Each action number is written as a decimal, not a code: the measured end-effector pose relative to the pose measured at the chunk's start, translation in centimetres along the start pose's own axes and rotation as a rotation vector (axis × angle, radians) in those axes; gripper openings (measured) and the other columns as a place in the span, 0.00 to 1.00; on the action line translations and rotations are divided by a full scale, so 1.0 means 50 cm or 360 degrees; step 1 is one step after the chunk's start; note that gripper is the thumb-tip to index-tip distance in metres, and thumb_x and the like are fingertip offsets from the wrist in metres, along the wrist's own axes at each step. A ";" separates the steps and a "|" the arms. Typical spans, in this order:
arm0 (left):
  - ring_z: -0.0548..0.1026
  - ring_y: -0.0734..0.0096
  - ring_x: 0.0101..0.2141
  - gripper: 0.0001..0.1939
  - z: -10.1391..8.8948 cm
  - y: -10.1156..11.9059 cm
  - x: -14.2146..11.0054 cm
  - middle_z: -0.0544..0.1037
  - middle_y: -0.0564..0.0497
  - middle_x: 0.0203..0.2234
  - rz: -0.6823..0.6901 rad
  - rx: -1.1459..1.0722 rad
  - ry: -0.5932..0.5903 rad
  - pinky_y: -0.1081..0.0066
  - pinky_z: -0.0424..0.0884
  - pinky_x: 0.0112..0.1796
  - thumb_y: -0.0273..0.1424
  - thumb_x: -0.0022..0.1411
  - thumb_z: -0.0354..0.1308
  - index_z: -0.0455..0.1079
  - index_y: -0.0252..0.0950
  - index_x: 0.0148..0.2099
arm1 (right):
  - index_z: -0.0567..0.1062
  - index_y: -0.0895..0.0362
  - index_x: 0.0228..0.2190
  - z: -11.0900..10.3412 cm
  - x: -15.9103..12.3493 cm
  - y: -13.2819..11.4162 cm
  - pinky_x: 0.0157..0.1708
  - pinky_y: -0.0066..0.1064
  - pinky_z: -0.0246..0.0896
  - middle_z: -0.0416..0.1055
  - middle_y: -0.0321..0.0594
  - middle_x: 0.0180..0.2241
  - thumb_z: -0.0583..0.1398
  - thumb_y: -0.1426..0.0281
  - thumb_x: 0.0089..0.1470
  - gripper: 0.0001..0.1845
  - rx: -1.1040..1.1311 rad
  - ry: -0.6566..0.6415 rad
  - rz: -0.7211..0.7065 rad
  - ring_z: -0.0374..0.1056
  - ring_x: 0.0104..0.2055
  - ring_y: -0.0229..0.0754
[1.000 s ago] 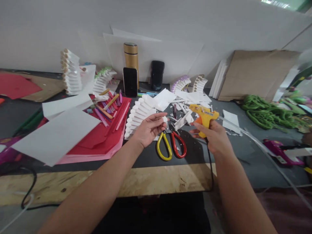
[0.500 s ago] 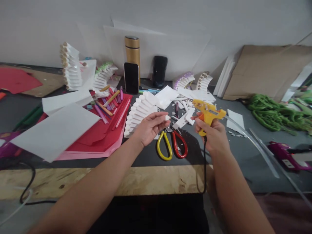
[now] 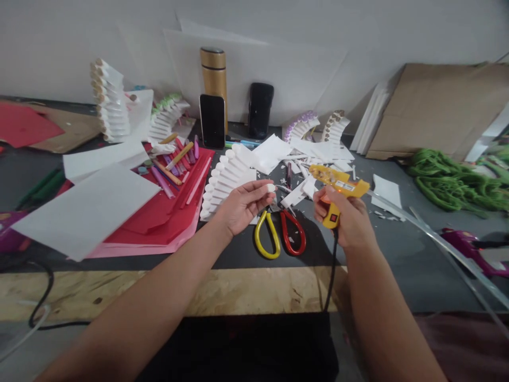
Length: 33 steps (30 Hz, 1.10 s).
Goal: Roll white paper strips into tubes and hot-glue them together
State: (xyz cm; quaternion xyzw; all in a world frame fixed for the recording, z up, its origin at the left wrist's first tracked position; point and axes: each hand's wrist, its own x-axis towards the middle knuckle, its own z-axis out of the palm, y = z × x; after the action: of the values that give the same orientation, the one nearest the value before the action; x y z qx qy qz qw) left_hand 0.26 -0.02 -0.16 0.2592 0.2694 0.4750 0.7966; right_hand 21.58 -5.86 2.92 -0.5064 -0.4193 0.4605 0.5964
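Far left of the scissors: white sheets are lying over red paper, coloured tubes heaped on top; the layering is probably saving bench space.

Beyond the scissors, to the left: a phone is standing against a gold bottle, which seems to be propping it. Nearer, a fan-shaped row of white rolls is resting just past the left hand, apparently within easy reach.

Left hand, just beyond the scissors: thumb and fingertips are closing together on a small white piece. The pinch is leaving its end bare, probably so that it stays reachable and clear of the skin.

Beyond the scissors, to the right: white scraps are cluttering the bench. The right hand is wrapping round the handle of a yellow glue gun, fingers at its orange trigger; whether they are squeezing, cannot tell. The nozzle is pointing leftward, apart from the white piece. A clear glue stick is trailing from the gun's rear, presumably feeding it.
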 end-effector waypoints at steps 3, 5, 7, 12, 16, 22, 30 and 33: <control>0.80 0.78 0.31 0.07 0.002 0.001 0.001 0.81 0.48 0.29 0.0043 -0.0044 0.0047 0.79 0.77 0.39 0.16 0.62 0.59 0.78 0.28 0.39 | 0.76 0.57 0.26 0.000 -0.012 -0.002 0.24 0.30 0.60 0.68 0.36 0.24 0.65 0.56 0.56 0.17 -0.0282 -0.0199 -0.0013 0.62 0.22 0.34; 0.80 0.78 0.31 0.07 0.003 0.000 0.002 0.80 0.48 0.29 0.0059 -0.0040 0.0065 0.79 0.77 0.39 0.16 0.62 0.59 0.78 0.28 0.38 | 0.76 0.57 0.27 0.002 -0.019 -0.005 0.27 0.31 0.62 0.70 0.37 0.25 0.64 0.55 0.57 0.18 -0.0380 -0.0311 -0.0015 0.65 0.23 0.36; 0.80 0.78 0.30 0.06 0.003 -0.001 0.003 0.80 0.48 0.29 0.0046 -0.0023 0.0065 0.78 0.77 0.39 0.17 0.62 0.60 0.78 0.28 0.38 | 0.76 0.57 0.26 0.006 -0.024 -0.007 0.27 0.32 0.62 0.71 0.37 0.25 0.64 0.55 0.56 0.18 -0.0399 -0.0370 -0.0020 0.66 0.24 0.37; 0.79 0.79 0.30 0.05 0.000 -0.002 0.003 0.81 0.47 0.30 0.0015 0.0007 0.0056 0.78 0.77 0.37 0.18 0.62 0.62 0.77 0.28 0.39 | 0.75 0.57 0.24 0.011 -0.027 -0.006 0.29 0.32 0.61 0.70 0.37 0.22 0.63 0.57 0.57 0.18 -0.0412 -0.0466 -0.0012 0.66 0.24 0.39; 0.79 0.78 0.29 0.05 -0.001 -0.002 0.003 0.81 0.47 0.29 0.0014 0.0012 0.0068 0.78 0.77 0.36 0.18 0.63 0.61 0.77 0.27 0.39 | 0.75 0.57 0.24 0.009 -0.025 -0.001 0.29 0.33 0.60 0.70 0.37 0.21 0.63 0.58 0.56 0.17 -0.0400 -0.0457 0.0038 0.66 0.24 0.39; 0.80 0.78 0.29 0.06 -0.003 -0.003 0.004 0.80 0.48 0.28 0.0020 0.0005 0.0056 0.79 0.76 0.36 0.17 0.64 0.60 0.77 0.27 0.39 | 0.75 0.57 0.23 0.011 -0.026 0.003 0.27 0.32 0.58 0.70 0.37 0.20 0.64 0.60 0.56 0.16 -0.0366 -0.0425 0.0061 0.65 0.23 0.39; 0.80 0.78 0.30 0.07 -0.004 -0.003 0.003 0.80 0.48 0.28 -0.0002 0.0005 0.0047 0.78 0.76 0.38 0.16 0.64 0.58 0.77 0.27 0.40 | 0.74 0.57 0.21 0.011 -0.026 0.002 0.28 0.32 0.59 0.69 0.37 0.20 0.63 0.60 0.57 0.17 -0.0410 -0.0476 0.0053 0.65 0.23 0.39; 0.80 0.78 0.29 0.07 -0.001 -0.001 0.001 0.80 0.48 0.27 -0.0010 -0.0001 0.0049 0.78 0.76 0.37 0.16 0.64 0.58 0.77 0.27 0.40 | 0.74 0.57 0.21 0.010 -0.025 0.004 0.29 0.32 0.59 0.69 0.37 0.20 0.63 0.60 0.58 0.18 -0.0409 -0.0483 0.0062 0.65 0.24 0.38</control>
State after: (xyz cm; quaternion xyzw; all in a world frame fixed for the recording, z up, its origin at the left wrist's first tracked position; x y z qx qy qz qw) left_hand 0.27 0.01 -0.23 0.2508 0.2824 0.4766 0.7938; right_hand 20.78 -6.96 2.76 -0.5111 -0.5499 0.4857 0.4477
